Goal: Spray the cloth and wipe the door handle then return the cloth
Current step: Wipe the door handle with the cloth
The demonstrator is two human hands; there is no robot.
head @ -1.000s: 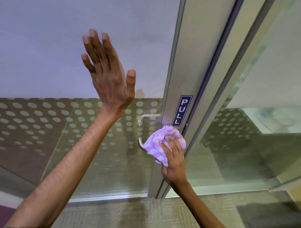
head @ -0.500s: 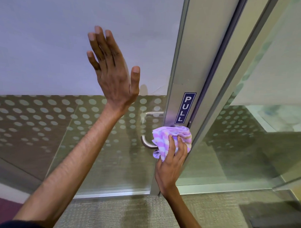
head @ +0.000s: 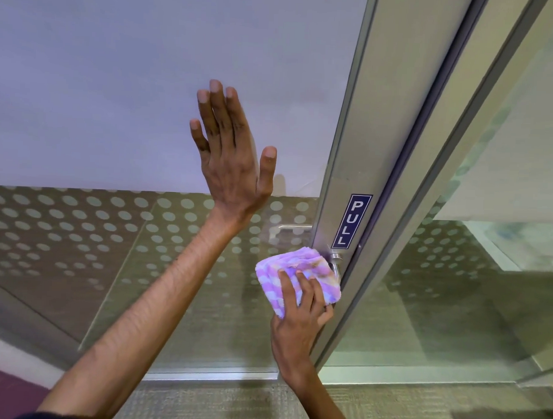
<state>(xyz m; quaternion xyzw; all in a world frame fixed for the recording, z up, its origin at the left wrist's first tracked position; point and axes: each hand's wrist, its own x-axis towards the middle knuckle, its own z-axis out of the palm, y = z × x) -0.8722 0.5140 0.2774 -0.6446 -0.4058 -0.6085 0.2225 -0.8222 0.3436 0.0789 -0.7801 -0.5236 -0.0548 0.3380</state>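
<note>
1. The door handle (head: 336,264) sits on the metal frame just below the PULL sign (head: 352,220), mostly covered by the cloth (head: 293,277).
2. The right hand (head: 298,323) grips the purple-and-white cloth, bunched around the lever.
3. The left hand (head: 231,159) is spread flat against the glass door (head: 115,109), bracing it.
4. Best to wrap right round and rub the underside too.

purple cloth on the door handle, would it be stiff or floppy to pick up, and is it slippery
Probably floppy: the purple cloth bunches in soft folds under the right hand. Likely light, since a few fingers pin it to the door handle. Its fluffy pile suggests it grips rather than slips.
</note>
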